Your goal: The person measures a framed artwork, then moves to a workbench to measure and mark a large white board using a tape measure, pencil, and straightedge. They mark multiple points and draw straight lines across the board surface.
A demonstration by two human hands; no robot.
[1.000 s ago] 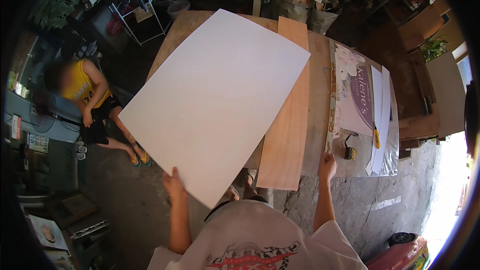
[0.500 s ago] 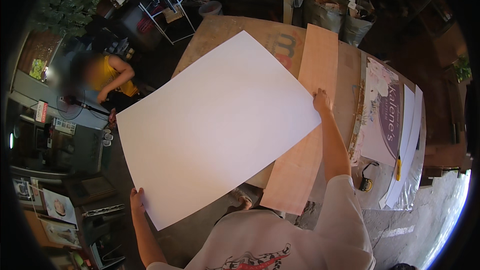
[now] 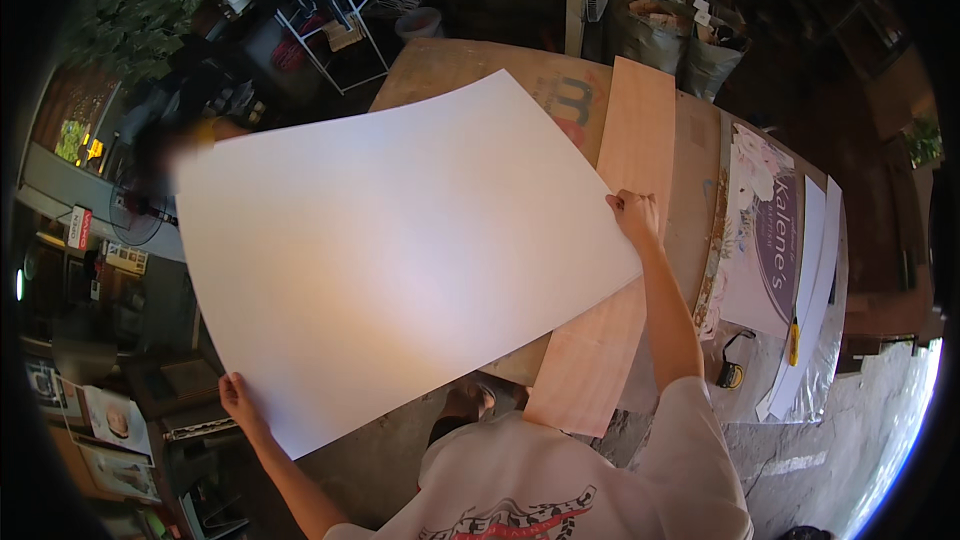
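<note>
A large white sheet (image 3: pixel 400 260) is held up between my hands, slightly bowed, its right part over the table. My left hand (image 3: pixel 240 405) is closed on its lower left edge, away from the table. At the right edge, my right hand (image 3: pixel 635 215) pinches the sheet, above a long strip of light brown plywood (image 3: pixel 640 130). The plywood lies across the brown tabletop (image 3: pixel 450 60) and juts past its near edge. Part of the strip and much of the tabletop are hidden under the sheet.
Right of the plywood lie a printed floral panel (image 3: pixel 760 240), white strips (image 3: pixel 808 310), a yellow cutter (image 3: pixel 795 342) and a tape measure (image 3: pixel 733 372). Sacks of offcuts (image 3: pixel 650 30) stand behind the table. At the left are a fan (image 3: pixel 140 205) and a person (image 3: pixel 215 130), mostly hidden.
The sheet has swung left and up, its far left corner now covering most of the seated person. My left hand has moved left with it; my right hand has shifted slightly along the edge.
</note>
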